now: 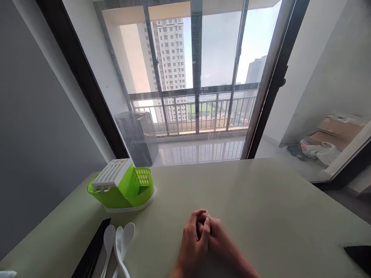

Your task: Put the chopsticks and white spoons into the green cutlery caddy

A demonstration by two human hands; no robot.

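My left hand (pixel 192 236) and my right hand (pixel 219 234) are clasped together over the table, near its front middle. Their fingers are folded around each other, and no object shows between them. To the left lie several white spoons (pixel 126 238), some crossing one another. Beside them is a bundle of black chopsticks (pixel 92 249), running off the bottom edge of the view. Behind the spoons stands a bright green utensil caddy (pixel 126 193) with a white slotted knife rack (pixel 113 173) on its left part and an open lattice compartment on its right.
The pale table (pixel 246 197) reaches back to a glass balcony door. A black pointed object (pixel 359 258) enters at the right edge, and a white tip (pixel 8 273) at the lower left. Beyond the glass are a grey covered appliance (pixel 137 137) and cardboard boxes (pixel 337 133).
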